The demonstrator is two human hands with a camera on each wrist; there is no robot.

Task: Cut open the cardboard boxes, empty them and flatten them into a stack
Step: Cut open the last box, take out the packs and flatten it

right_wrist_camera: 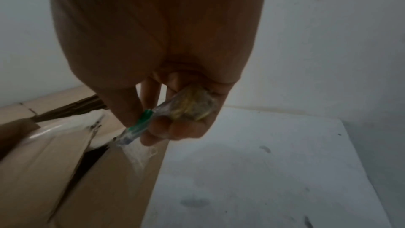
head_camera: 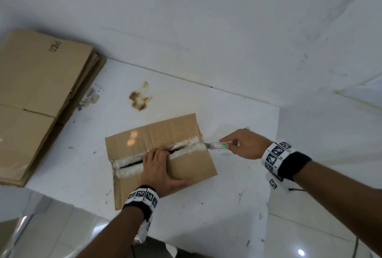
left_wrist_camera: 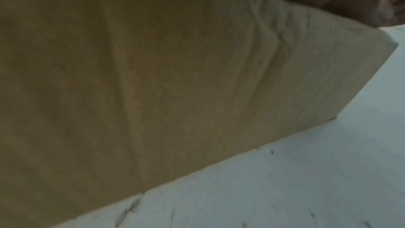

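Bare white table (head_camera: 237,113) lies open right of and behind the box (head_camera: 186,167); the flattened cardboard stack (head_camera: 37,96) blocks the far left, and the left hand (head_camera: 161,171) covers the box top's near flap

Stained white table (head_camera: 227,113), white wall (head_camera: 186,10)

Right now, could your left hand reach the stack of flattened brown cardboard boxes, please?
Probably yes: the stack of flattened brown cardboard boxes lies on its own side with bare white table between, but the left hand is pressing on the taped box.
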